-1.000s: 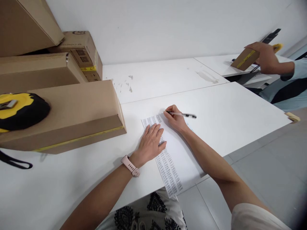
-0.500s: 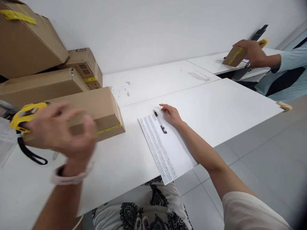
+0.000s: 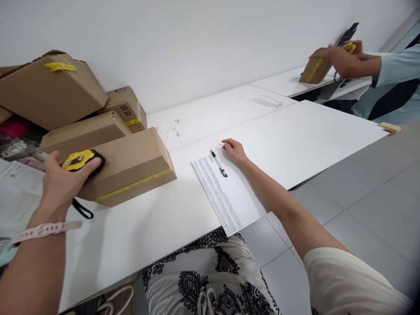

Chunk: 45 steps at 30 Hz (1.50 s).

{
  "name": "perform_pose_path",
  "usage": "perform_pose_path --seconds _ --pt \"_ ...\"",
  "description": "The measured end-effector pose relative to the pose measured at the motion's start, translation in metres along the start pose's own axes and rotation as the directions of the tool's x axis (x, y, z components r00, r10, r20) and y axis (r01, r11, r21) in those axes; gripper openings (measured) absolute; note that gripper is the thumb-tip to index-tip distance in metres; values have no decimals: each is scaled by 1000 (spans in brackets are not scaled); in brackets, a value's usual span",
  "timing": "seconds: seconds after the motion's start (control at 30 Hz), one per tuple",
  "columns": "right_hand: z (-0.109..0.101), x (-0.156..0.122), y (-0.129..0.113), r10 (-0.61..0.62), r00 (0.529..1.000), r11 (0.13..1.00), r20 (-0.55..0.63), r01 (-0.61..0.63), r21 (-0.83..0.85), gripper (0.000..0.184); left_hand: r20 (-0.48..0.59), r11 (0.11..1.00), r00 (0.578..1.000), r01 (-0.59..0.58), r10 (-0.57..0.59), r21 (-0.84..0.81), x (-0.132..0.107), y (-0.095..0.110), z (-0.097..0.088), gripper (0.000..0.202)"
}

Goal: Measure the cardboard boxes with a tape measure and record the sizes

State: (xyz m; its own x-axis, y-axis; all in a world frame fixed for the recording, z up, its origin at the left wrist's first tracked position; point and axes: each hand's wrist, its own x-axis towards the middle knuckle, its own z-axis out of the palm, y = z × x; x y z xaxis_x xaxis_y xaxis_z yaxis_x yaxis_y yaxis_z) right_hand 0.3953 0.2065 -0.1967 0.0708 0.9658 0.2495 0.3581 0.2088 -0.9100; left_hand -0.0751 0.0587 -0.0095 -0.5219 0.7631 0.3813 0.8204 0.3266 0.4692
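My left hand (image 3: 64,179), with a pink wristband, is closed round a yellow and black tape measure (image 3: 80,161). My thumb presses its near side, and a finger reaches along its left. The tape measure rests on the left end of a long cardboard box (image 3: 127,162), and its black strap hangs down over the box's edge. My right hand (image 3: 234,150) lies on the table, empty, its fingers loosely bent and the index finger pointing out. Just left of it, a black-capped pen (image 3: 218,162) lies on a printed sheet (image 3: 210,192) with columns of small text. My right forearm covers part of the sheet.
More cardboard boxes (image 3: 62,92) with yellow tape are stacked behind, at the left. Papers (image 3: 19,188) and wrapped items lie at the far left. At the right, another person's hands (image 3: 343,57) hold a small box (image 3: 315,70) and a yellow tape measure. The white table's (image 3: 295,140) front edge runs diagonally.
My left hand has swung left from in front of the long box and closed on the tape measure. The view has shifted slightly. My right hand stays beside the pen.
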Motion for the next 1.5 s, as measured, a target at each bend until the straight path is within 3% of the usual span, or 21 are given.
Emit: perform_pose_path --seconds 0.07,0.17,0.3,0.4,0.53,0.63,0.73,0.8,0.87,1.0,1.03,1.2,1.37,1.5 --pt "-1 1 -1 0 1000 1000 4 0 -1 35 22 998 1000 3 -5 69 -2 8 0 121" --pt "-4 2 -6 12 1000 999 29 -10 -52 36 94 975 995 -34 14 221 -2 18 -2 109" --pt "-2 -5 -29 49 997 990 58 -41 -134 35 71 962 996 -62 45 265 -5 21 -4 99" --pt "16 -23 -63 -39 996 998 84 43 -54 37 94 961 994 -77 54 265 -9 17 -8 97" --pt "53 -47 -119 -173 965 969 198 131 209 43 96 965 992 -105 84 242 -20 9 -17 94" --pt "76 -57 -159 -207 945 939 255 118 324 50 72 980 992 -112 101 165 -39 5 -26 90" --pt "91 -67 -198 -281 931 920 232 192 342 52 -4 986 987 -161 161 40 -65 4 -38 82" --pt "96 -78 -226 -364 901 893 235 266 363 49 -35 965 971 -238 236 -108 -84 5 -48 80" --pt "100 -93 -253 -420 848 861 323 259 438 42 22 914 960 -257 278 -315 -101 6 -61 84" --pt "101 -122 -288 -480 606 835 635 93 542 39 296 809 910 -68 291 -584 -128 9 -86 90" --pt "100 -127 -292 -481 574 833 662 64 550 40 337 792 896 -25 288 -610 -133 10 -91 89" --pt "90 -133 -297 -405 596 872 694 24 488 40 413 723 863 85 290 -685 -151 22 -103 76" --pt "91 -130 -300 -255 509 907 822 -169 386 43 419 722 858 85 297 -687 -147 24 -98 72" --pt "95 -130 -302 -259 470 882 844 -241 405 44 472 683 843 186 259 -706 -143 27 -103 73"
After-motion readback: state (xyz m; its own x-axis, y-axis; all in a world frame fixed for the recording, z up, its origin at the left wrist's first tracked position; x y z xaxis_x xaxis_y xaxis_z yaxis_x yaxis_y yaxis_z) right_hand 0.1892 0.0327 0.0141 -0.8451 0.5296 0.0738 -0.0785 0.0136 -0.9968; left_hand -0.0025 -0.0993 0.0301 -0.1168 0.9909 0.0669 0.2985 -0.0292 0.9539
